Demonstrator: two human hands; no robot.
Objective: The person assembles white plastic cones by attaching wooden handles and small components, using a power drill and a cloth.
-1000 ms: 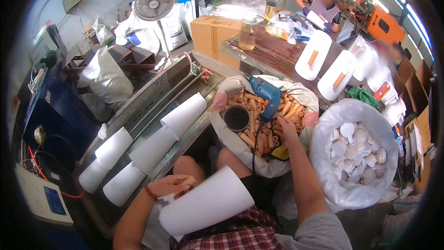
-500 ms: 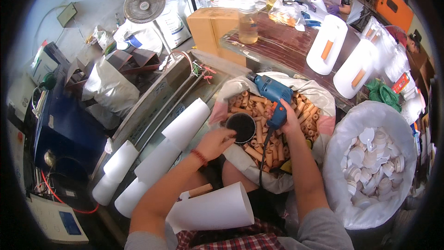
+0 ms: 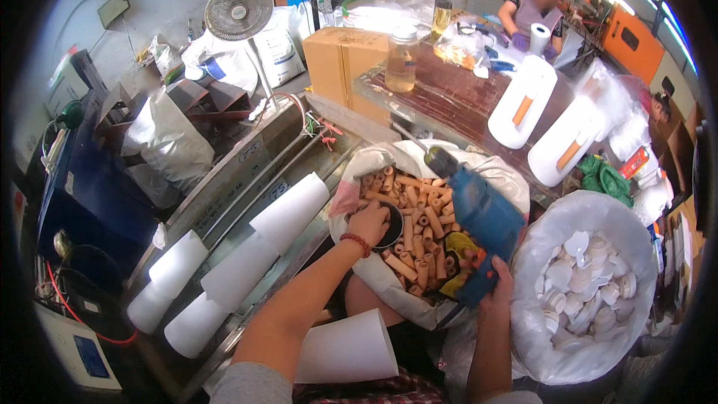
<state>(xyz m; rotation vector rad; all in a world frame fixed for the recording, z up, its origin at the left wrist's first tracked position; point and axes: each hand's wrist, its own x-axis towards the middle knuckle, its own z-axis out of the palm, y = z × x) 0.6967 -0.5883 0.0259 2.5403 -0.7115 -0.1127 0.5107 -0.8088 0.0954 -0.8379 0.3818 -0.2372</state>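
Note:
My right hand (image 3: 495,286) grips the handle of a blue power drill (image 3: 486,209), which is blurred by motion and points up and left with its long bit. My left hand (image 3: 372,226) dips into a small round cup (image 3: 392,233) of dark contents, fingers curled and their tips hidden inside. The cup sits among many tan wooden handles (image 3: 419,254) in a cloth sack (image 3: 389,292). Below my left forearm, a white tapered plastic container (image 3: 351,352) lies across my lap. A yellow and black object (image 3: 456,262) shows beside the drill.
White tapered containers (image 3: 254,262) lie in a trough on the left. A lined tub (image 3: 538,359) of white caps stands right. Two white jugs with tan handles (image 3: 522,108) stand on the dark table (image 3: 434,82), near a jar (image 3: 402,63). Another person (image 3: 535,15) sits behind it.
My left hand has moved up and right into the cup. My right hand has brought the drill down and right, toward me. The view has shifted slightly.

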